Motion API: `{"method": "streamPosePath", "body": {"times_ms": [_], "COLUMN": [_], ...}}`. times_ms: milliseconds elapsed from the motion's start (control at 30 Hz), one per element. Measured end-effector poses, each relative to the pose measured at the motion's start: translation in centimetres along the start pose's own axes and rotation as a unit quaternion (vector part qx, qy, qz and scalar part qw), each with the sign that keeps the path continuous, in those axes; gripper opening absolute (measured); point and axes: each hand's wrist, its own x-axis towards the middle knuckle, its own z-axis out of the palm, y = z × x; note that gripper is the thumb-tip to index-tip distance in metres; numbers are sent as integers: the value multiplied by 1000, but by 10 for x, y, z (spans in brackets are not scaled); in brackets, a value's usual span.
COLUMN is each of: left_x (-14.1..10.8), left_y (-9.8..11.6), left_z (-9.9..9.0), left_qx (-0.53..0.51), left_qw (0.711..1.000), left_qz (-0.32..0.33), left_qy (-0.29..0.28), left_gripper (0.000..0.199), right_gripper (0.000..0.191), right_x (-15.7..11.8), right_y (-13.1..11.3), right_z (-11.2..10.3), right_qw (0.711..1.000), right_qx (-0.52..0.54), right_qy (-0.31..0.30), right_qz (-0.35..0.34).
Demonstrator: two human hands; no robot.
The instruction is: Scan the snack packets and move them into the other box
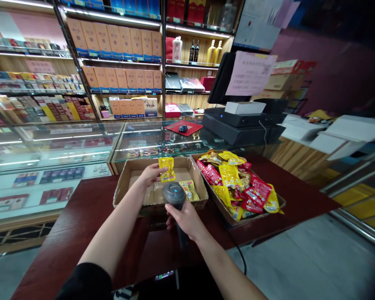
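Between the fingers of my left hand [150, 175] is a yellow snack packet [166, 170], held up over the left cardboard box [131, 170]. My right hand [187, 218] wraps around the handle of a dark grey barcode scanner [174, 192], whose head points toward the packet. Inside the left box, near its right wall, lies a pale yellow packet [189, 190]. Close by on the right, a second cardboard box [220, 213] is heaped with red and yellow snack packets [231, 176]. The scanner hides part of the left box's front wall.
Both boxes rest on a dark red counter [65, 233]. Behind it stand a glass display case [146, 135], a mouse [183, 128] on a red mat, and a monitor [221, 79]. A black cable [242, 254] hangs over the front edge.
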Motion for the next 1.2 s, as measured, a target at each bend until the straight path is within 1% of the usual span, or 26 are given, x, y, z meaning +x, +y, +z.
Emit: {"method": "streamPosePath", "body": {"times_ms": [167,267,433,600,767,833,933,1000,1067,1133,1200], "left_x": [-3,-3,-2,-3,-1,0,0,-2,-6,-10,-13], "left_y": [3,3,2,2,3,2,0,0,3,10,21], "left_z": [3,2,0,2,3,2,-1,1,9,24,48], "left_qx": [9,7,6,20,45,34,13,2,-4,2,15], "left_qw": [1000,1000,1000,1000,999,999,999,1000,999,998,995], "left_qz": [-7,-5,-6,-8,-13,-18,-18,-12,-15,-26,-28], "left_qy": [12,9,4,-12,0,-11,-24,-28,-40,-61,-91], "left_gripper": [54,54,52,54,55,56,58,57,56,55,53], "right_gripper": [33,33,30,31,32,31,28,30,29,27,26], "right_x": [0,0,2,4,6,6,3,-1,-3,-3,-2], "right_y": [1,1,3,7,10,9,0,-10,-24,-39,-54], "right_z": [0,-1,-4,-6,-8,-8,-11,-19,-34,-53,-75], "right_qw": [1000,1000,1000,1000,1000,1000,999,997,993,987,983], "right_qx": [6,12,5,-4,-13,1,54,64,37,10,10], "right_qy": [-3,-10,-10,-7,-7,-9,1,25,67,111,135], "right_qz": [13,16,1,2,6,7,-10,-45,-91,-120,-124]}}
